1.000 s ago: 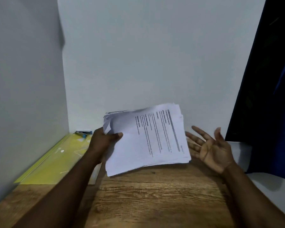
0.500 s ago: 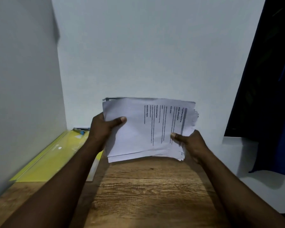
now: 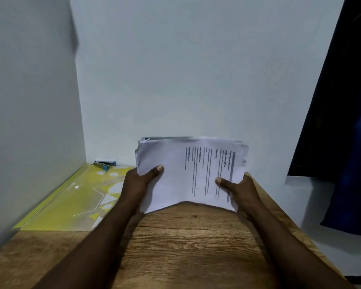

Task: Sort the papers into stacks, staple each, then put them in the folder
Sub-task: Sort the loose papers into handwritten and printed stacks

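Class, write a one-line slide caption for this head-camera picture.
Left hand and right hand grip the papers over the table; folder and stapler lie at left.

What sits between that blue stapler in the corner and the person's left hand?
Just the yellow folder, lying flat on the wooden table; the head view shows it running from stapler toward left hand.

We see through one wide-angle camera worn on the head, facing forward and tilted down. It sits close above the wooden bench. Both forearms run in from the bottom edge to the left hand and right hand, which hold the papers at mid-frame. Beyond them it faces the back wall, with a side wall on the left.
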A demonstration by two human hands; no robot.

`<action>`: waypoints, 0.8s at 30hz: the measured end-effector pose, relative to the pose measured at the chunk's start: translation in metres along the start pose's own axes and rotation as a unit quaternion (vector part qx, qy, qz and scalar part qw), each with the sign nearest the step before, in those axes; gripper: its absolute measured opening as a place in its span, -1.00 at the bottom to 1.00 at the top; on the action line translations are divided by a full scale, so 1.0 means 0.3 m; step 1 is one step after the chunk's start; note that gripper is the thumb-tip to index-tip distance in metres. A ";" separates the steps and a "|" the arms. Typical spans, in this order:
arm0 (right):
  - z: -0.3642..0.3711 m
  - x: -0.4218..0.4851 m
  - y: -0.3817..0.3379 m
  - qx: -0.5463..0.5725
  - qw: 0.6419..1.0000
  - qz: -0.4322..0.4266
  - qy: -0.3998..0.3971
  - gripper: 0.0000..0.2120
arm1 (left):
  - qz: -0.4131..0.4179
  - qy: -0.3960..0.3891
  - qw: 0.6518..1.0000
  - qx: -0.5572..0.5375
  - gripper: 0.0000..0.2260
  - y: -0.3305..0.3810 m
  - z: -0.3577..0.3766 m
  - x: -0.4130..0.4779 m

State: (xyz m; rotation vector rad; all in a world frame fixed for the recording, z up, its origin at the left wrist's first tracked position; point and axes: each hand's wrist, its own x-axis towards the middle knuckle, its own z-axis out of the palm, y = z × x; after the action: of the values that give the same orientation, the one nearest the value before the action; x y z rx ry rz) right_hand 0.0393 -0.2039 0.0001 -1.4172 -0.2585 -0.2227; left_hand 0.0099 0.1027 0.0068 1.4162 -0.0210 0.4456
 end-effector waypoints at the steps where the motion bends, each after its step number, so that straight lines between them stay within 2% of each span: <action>1: -0.004 0.011 -0.017 0.002 1.000 -0.011 0.000 -0.53 | 0.007 -0.005 1.000 -0.008 -0.67 0.020 0.004 0.012; 4: -0.034 0.018 -0.047 0.051 0.998 0.005 -0.024 -0.60 | -0.010 -0.053 0.998 -0.022 -0.58 0.050 -0.006 0.039; 7: -0.062 -0.016 -0.028 0.049 0.997 0.042 -0.044 -0.59 | -0.022 -0.086 0.995 -0.036 -0.56 0.027 -0.029 0.039; 10: -0.064 -0.040 0.013 0.044 0.997 0.047 -0.050 -0.54 | -0.014 -0.072 0.996 -0.055 -0.62 0.028 -0.020 0.022; 13: -0.034 -0.036 0.004 0.029 0.999 -0.001 -0.017 -0.43 | -0.014 -0.044 0.999 -0.025 -0.58 0.058 0.004 0.027; 18: -0.013 -0.003 -0.072 0.028 0.998 -0.047 0.009 -0.67 | -0.004 0.001 1.000 0.002 -0.53 0.123 0.026 0.054; 21: -0.038 -0.017 -0.052 0.036 0.999 -0.004 -0.031 -0.55 | -0.018 -0.012 1.000 0.016 -0.44 0.080 0.005 0.036; 24: -0.055 -0.042 0.005 0.028 0.998 0.032 -0.038 -0.56 | -0.058 -0.043 0.997 0.003 -0.42 -0.023 -0.019 0.000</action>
State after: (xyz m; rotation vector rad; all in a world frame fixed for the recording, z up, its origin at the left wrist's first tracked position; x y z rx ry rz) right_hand 0.0284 -0.2202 -0.0075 -1.3768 -0.2798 -0.1081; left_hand 0.0106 0.1077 -0.0006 1.4327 -0.0070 0.2884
